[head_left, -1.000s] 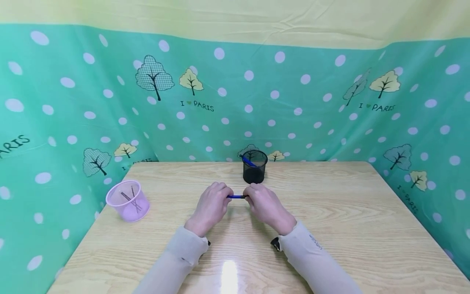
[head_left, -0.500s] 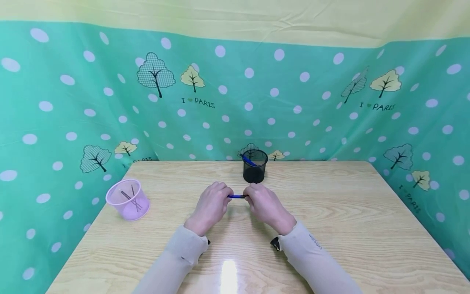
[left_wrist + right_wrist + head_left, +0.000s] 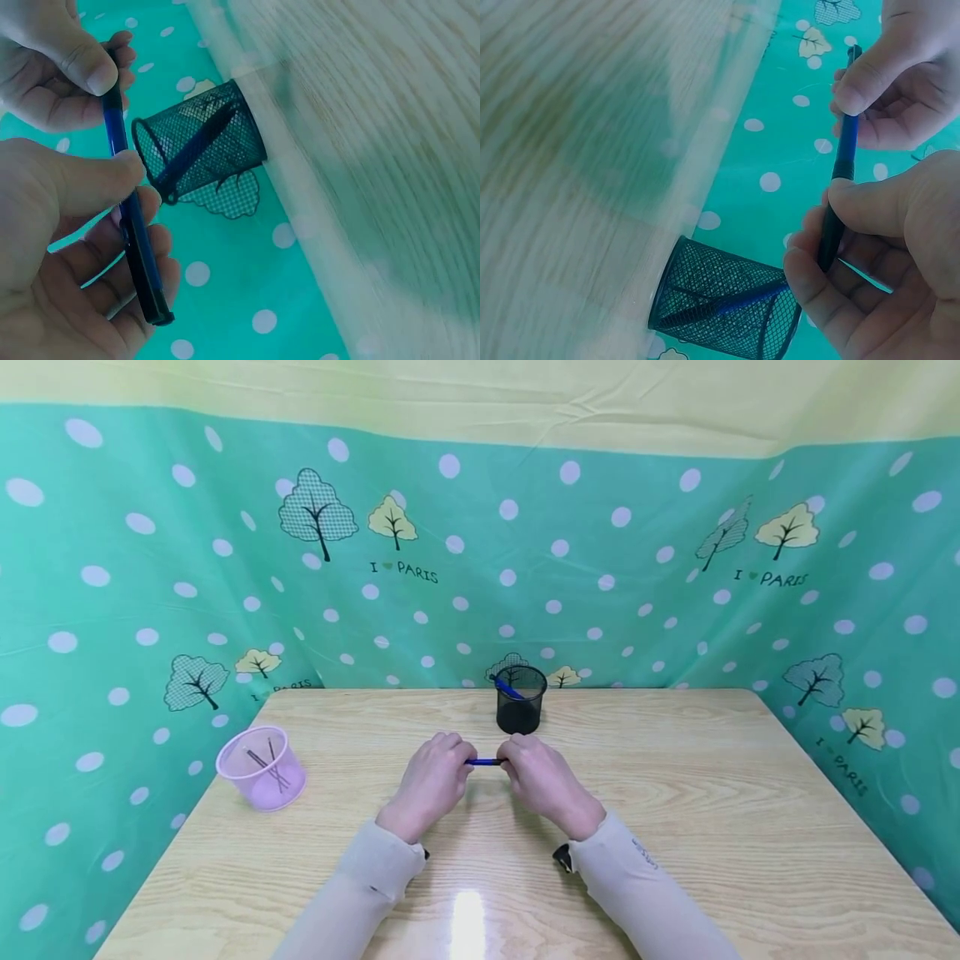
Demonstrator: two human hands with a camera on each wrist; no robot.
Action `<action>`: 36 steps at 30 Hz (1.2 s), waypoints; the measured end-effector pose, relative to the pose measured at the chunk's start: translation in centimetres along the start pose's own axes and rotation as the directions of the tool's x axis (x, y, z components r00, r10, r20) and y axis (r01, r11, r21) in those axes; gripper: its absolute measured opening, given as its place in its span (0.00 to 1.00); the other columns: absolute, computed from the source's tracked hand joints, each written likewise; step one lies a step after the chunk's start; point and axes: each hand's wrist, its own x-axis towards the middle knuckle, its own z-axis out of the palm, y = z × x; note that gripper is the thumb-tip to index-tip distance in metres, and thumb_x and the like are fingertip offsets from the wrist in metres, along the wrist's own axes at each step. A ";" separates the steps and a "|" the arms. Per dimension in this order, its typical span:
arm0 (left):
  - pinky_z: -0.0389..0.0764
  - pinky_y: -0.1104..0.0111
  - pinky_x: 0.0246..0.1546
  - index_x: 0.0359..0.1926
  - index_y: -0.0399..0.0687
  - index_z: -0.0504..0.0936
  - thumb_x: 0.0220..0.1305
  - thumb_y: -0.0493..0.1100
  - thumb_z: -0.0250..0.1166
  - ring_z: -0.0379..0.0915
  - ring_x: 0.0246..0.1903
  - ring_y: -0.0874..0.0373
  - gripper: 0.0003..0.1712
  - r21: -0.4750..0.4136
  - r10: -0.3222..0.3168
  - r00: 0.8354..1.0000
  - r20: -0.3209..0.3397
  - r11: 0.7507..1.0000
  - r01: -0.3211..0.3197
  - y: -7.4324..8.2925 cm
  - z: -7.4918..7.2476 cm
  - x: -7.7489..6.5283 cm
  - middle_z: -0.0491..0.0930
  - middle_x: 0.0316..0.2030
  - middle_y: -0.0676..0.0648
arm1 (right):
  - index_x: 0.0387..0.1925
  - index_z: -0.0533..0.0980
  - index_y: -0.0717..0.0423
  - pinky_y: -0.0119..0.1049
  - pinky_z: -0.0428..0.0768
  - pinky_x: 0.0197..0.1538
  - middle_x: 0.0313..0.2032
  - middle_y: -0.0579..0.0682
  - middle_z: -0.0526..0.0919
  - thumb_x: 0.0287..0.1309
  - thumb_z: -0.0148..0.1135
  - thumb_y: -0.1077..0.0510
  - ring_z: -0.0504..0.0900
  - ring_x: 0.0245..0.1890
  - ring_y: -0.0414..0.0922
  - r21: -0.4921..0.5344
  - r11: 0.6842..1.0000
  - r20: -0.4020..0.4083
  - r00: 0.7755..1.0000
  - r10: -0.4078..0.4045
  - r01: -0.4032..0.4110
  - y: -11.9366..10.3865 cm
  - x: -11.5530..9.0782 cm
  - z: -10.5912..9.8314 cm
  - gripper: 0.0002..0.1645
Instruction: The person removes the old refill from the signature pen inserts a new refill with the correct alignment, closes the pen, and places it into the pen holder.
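Note:
Both hands hold one blue pen sideways above the table, just in front of a black mesh pen cup. My left hand pinches the clip end between thumb and fingers; in the left wrist view the black clip points down past the fingers. My right hand pinches the black grip end, and in the right wrist view the dark grip section lies under the thumb. Another blue pen leans inside the mesh cup.
A pink mesh cup with several thin dark sticks stands at the table's left edge. Behind and beside the wooden table hangs a green dotted curtain. The black cup stands near the back edge.

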 end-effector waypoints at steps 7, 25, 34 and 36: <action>0.72 0.64 0.38 0.41 0.46 0.83 0.50 0.39 0.74 0.70 0.35 0.55 0.16 -0.006 0.012 1.000 -0.025 1.000 -0.012 -0.1 -0.3 -0.1 0.76 0.35 0.51 | 0.33 0.79 0.55 0.34 0.78 0.34 0.30 0.44 0.76 0.56 0.65 0.65 0.75 0.31 0.40 0.009 1.000 0.005 1.000 0.003 -0.003 -0.2 0.1 -0.2 0.04; 0.72 0.67 0.37 0.34 0.48 0.79 0.51 0.34 0.73 0.69 0.34 0.56 0.11 0.009 0.017 1.000 -0.021 1.000 -0.017 0.0 -0.2 0.1 0.73 0.32 0.53 | 0.33 0.80 0.56 0.32 0.78 0.36 0.31 0.43 0.77 0.56 0.65 0.66 0.74 0.32 0.39 0.001 1.000 0.031 0.999 0.022 -0.022 -0.4 0.1 -0.3 0.04; 0.73 0.66 0.37 0.33 0.48 0.79 0.51 0.34 0.73 0.70 0.35 0.57 0.11 0.019 0.015 1.000 -0.018 1.000 -0.015 0.0 -0.4 -0.1 0.74 0.31 0.53 | 0.33 0.80 0.54 0.33 0.78 0.35 0.31 0.43 0.77 0.55 0.65 0.66 0.74 0.32 0.39 0.018 1.000 0.023 1.000 0.021 -0.021 -0.5 0.0 -0.3 0.05; 0.73 0.66 0.38 0.33 0.48 0.80 0.51 0.35 0.73 0.70 0.35 0.57 0.11 0.018 0.014 1.000 -0.016 1.000 -0.014 0.0 -0.4 -0.1 0.74 0.31 0.53 | 0.33 0.80 0.54 0.33 0.78 0.35 0.31 0.43 0.77 0.55 0.65 0.66 0.75 0.32 0.40 0.024 1.000 0.018 1.000 0.017 -0.018 -0.5 0.1 -0.3 0.05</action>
